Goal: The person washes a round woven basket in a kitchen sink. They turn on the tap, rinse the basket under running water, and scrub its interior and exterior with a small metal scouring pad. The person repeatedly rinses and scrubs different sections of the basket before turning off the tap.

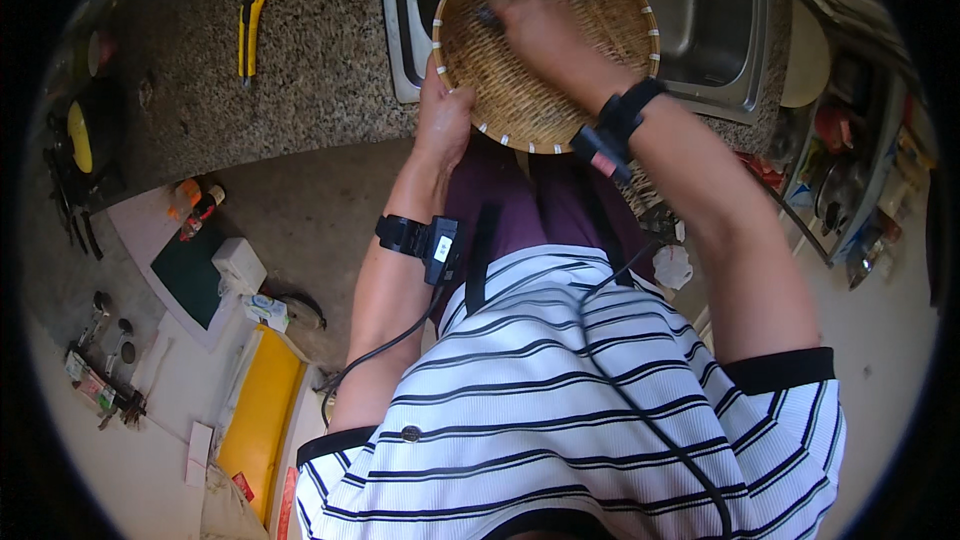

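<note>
A round woven bamboo basket (pixel 517 101), its rim bound with white strips, is tilted over the front of the sink with its hollow facing me. My left hand (pixel 444 116) grips the rim at the lower left, thumb on the near side and the fingers hidden behind. Inside the basket is my right hand (pixel 529 26), blurred by motion. Its fingers are closed around a small dark object (pixel 489 16), perhaps a scourer, too blurred to name. Both wrists wear black straps with small devices.
Behind the basket lies a stainless steel sink (pixel 731 52) set in a speckled granite counter (pixel 322 67). A yellow utility knife (pixel 251 34) rests on the counter to the left. At right stands a rack (pixel 840 187) with kitchenware. Black cables run from the wrist devices along my body.
</note>
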Demonstrator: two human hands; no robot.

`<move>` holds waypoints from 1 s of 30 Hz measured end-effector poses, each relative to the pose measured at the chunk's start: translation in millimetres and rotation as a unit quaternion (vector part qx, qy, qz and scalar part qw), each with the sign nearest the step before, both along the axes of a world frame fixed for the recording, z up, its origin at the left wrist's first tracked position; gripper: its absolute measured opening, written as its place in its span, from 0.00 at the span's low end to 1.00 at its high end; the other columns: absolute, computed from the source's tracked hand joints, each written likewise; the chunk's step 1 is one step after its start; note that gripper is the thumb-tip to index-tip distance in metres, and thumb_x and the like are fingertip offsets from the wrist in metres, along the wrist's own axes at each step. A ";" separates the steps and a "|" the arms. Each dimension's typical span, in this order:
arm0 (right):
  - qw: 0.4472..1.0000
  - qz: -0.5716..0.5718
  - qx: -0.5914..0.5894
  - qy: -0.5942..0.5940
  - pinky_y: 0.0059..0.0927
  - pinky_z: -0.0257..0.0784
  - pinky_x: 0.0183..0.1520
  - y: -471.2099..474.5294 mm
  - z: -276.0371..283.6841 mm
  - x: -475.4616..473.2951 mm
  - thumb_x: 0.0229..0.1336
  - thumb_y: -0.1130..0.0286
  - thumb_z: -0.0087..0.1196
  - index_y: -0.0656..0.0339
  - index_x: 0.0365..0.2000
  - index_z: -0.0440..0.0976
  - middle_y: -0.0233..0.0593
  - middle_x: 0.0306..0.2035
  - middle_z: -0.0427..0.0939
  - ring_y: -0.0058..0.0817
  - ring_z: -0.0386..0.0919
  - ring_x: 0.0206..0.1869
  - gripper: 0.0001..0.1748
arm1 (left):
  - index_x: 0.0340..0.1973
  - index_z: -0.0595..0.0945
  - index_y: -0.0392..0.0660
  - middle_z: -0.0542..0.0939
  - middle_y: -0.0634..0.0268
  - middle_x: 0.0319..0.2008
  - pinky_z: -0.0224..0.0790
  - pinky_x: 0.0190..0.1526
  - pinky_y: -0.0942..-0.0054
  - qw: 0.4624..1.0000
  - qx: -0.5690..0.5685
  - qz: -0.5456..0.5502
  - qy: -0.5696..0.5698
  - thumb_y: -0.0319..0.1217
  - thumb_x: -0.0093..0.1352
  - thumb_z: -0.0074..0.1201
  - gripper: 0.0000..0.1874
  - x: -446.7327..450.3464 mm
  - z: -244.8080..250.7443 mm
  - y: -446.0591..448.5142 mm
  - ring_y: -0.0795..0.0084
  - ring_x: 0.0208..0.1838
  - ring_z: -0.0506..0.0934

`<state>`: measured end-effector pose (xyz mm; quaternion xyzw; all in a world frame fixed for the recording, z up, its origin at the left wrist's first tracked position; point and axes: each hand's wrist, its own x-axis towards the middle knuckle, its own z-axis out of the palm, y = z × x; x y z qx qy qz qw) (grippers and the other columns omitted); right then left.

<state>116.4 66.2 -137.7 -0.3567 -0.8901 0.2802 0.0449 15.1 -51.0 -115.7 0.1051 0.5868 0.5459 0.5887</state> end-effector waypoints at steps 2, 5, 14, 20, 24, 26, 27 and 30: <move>0.995 0.075 -0.048 -0.039 0.44 0.75 0.44 -5.0 0.7 -1.1 0.53 0.73 0.47 0.58 0.40 0.75 0.46 0.38 0.78 0.47 0.79 0.41 0.13 | 0.62 0.62 0.38 0.75 0.58 0.51 0.67 0.55 0.70 1.000 -0.005 0.005 0.011 0.12 0.58 0.36 0.34 0.6 -0.2 -0.7 0.66 0.52 0.75; 0.997 0.074 0.028 -0.019 0.44 0.75 0.44 -1.8 -6.1 5.2 0.53 0.72 0.47 0.57 0.39 0.76 0.47 0.39 0.78 0.46 0.79 0.41 0.12 | 0.62 0.63 0.38 0.75 0.58 0.51 0.67 0.55 0.70 1.000 -0.007 -0.004 0.027 0.12 0.58 0.36 0.34 0.6 -0.9 -0.9 0.67 0.52 0.74; 0.997 0.066 0.004 -0.031 0.43 0.76 0.44 -1.6 -4.1 5.2 0.54 0.72 0.47 0.55 0.40 0.77 0.47 0.40 0.78 0.45 0.79 0.43 0.14 | 0.63 0.62 0.38 0.74 0.57 0.53 0.68 0.56 0.68 0.999 -0.036 0.011 0.006 0.12 0.59 0.36 0.33 1.6 -0.3 -0.3 0.65 0.54 0.74; 0.995 0.068 -0.074 -0.014 0.44 0.76 0.41 -11.0 28.9 -6.2 0.54 0.71 0.48 0.57 0.40 0.77 0.49 0.38 0.79 0.47 0.80 0.39 0.13 | 0.63 0.62 0.38 0.74 0.57 0.53 0.67 0.56 0.69 0.999 0.008 -0.002 0.047 0.12 0.59 0.35 0.33 2.0 -1.0 -1.1 0.65 0.54 0.74; 0.994 0.013 -0.104 -0.037 0.44 0.76 0.42 1.9 12.3 1.0 0.53 0.72 0.48 0.59 0.38 0.78 0.48 0.36 0.79 0.48 0.80 0.39 0.13 | 0.63 0.62 0.39 0.74 0.57 0.54 0.66 0.57 0.70 1.000 0.002 0.006 -0.001 0.12 0.58 0.35 0.34 0.8 -0.4 -1.8 0.66 0.55 0.74; 0.994 0.061 -0.045 -0.076 0.45 0.76 0.43 -0.2 -0.8 1.0 0.53 0.72 0.48 0.59 0.38 0.78 0.48 0.36 0.80 0.47 0.80 0.39 0.12 | 0.63 0.62 0.39 0.74 0.58 0.54 0.67 0.56 0.70 1.000 0.012 0.016 -0.009 0.12 0.58 0.36 0.34 0.4 0.4 -2.8 0.67 0.55 0.74; 0.993 0.054 0.000 -0.106 0.45 0.76 0.43 -1.3 -6.2 1.8 0.53 0.72 0.48 0.59 0.38 0.78 0.48 0.37 0.80 0.47 0.80 0.40 0.12 | 0.63 0.62 0.39 0.74 0.58 0.54 0.67 0.56 0.70 1.000 0.025 0.010 -0.015 0.12 0.58 0.36 0.34 0.2 1.2 -3.3 0.67 0.54 0.74; 0.993 0.119 -0.008 -0.021 0.45 0.77 0.42 1.3 -9.2 3.8 0.53 0.71 0.49 0.58 0.37 0.78 0.47 0.36 0.80 0.46 0.81 0.40 0.12 | 0.63 0.62 0.40 0.74 0.58 0.54 0.67 0.57 0.71 0.999 -0.035 0.012 0.020 0.12 0.58 0.36 0.35 -0.1 2.9 -3.7 0.68 0.55 0.74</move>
